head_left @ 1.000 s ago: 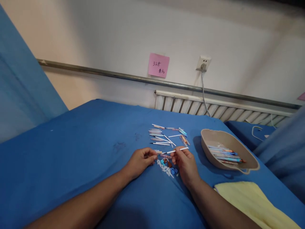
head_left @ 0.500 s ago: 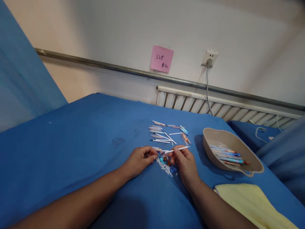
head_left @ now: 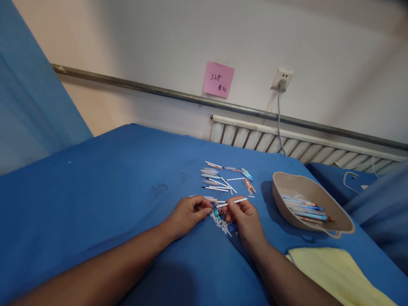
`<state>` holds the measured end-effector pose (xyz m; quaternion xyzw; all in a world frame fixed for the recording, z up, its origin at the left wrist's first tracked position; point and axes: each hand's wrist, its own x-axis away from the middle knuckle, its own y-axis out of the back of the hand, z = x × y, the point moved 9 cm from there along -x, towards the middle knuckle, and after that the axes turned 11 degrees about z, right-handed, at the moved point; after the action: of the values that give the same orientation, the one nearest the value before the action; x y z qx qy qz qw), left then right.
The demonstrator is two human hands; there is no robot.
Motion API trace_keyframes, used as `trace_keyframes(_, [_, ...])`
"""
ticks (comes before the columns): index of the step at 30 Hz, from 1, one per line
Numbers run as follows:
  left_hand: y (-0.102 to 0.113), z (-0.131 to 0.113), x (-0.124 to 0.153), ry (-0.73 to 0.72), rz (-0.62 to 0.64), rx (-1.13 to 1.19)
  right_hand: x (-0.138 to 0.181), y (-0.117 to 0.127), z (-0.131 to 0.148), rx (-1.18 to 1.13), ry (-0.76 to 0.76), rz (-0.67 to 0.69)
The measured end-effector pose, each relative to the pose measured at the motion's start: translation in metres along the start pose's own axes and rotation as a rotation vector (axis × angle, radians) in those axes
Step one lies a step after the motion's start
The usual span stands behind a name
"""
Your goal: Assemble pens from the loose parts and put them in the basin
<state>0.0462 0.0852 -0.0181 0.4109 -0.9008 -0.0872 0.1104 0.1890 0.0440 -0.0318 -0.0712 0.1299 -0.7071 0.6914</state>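
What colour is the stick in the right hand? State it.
White: the stick in the right hand, clear in the head view.

The left forearm (head_left: 105,259) slants in from eight o'clock to the left hand (head_left: 190,213), whose thumb and curled forefinger point toward three; whether they quite meet is hard to see. The right forearm (head_left: 287,270) enters from five, the right hand (head_left: 246,219) pinching toward ten.

Single head-worn view, looking forward and down past the left hand (head_left: 188,215) and right hand (head_left: 247,219) to the wall (head_left: 153,46) beyond them.
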Motion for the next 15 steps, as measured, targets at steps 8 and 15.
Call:
trace_keyframes(8, [-0.001, 0.001, 0.0, -0.012, 0.0, 0.071, -0.001, -0.005, -0.001, 0.006, -0.019, 0.043])
trace_keyframes(15, [-0.008, -0.005, 0.003, -0.069, -0.001, 0.067, -0.001, -0.012, -0.008, -0.079, -0.078, 0.058])
